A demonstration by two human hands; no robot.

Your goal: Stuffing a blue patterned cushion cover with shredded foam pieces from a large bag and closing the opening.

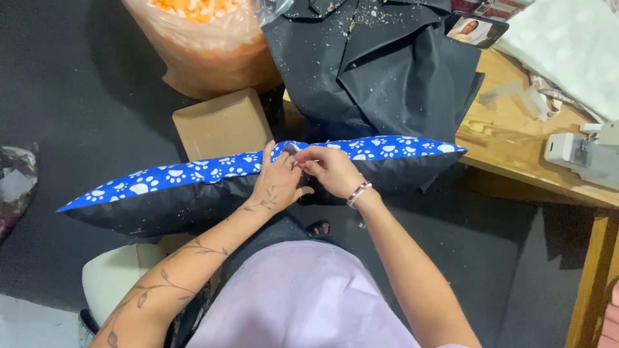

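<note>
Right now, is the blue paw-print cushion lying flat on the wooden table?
No, the cushion is held up over the person's lap by both hands, left hand and right hand, beside the table.

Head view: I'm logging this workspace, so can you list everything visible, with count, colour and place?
cushion: one, blue with white paw prints on top, dark grey beneath, across the lap
black fabric: one heap, speckled with crumbs, over the table's left end
wooden table: one, light brown, right
cardboard box: one, brown, on the floor behind the cushion
plastic bag: one, clear, holding orange and white bits, top left
phone: one, top, on the fabric
sewing machine: one, white, right edge
left hand: on the cushion's top seam
right hand: pinching the same seam
</note>
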